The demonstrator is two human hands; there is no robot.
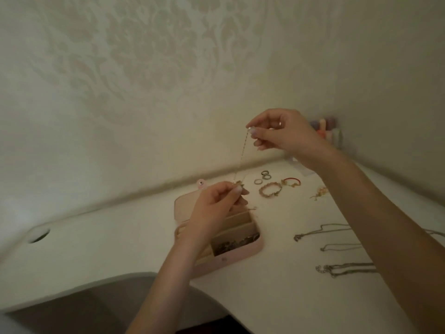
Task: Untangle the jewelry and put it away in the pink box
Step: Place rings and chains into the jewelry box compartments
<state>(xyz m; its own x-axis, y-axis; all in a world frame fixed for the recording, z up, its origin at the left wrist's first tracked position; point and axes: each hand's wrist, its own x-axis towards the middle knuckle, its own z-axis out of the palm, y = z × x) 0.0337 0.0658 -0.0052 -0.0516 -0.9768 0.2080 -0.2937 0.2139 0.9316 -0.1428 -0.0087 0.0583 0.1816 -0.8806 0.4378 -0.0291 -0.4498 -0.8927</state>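
**Halfway through the pile, one chain in the air**

A thin gold chain point(242, 155) is stretched above the pink box point(243, 251). The right hand point(281, 131) pinches its top end and the left hand point(216, 203) pinches the bottom, where a little clump sits, so each grip is closed on the chain. The box is open on the counter point(277, 285) with some pieces already in one compartment.

Looks like lots left: rings point(265, 175), two bracelets point(279, 186), a gold bit point(319, 192) and three silvery necklaces point(337, 249) lie loose. Can't tell whether the clump is a knot or a pendant, too blurry. My arms hide part of the box and the necklaces' ends.
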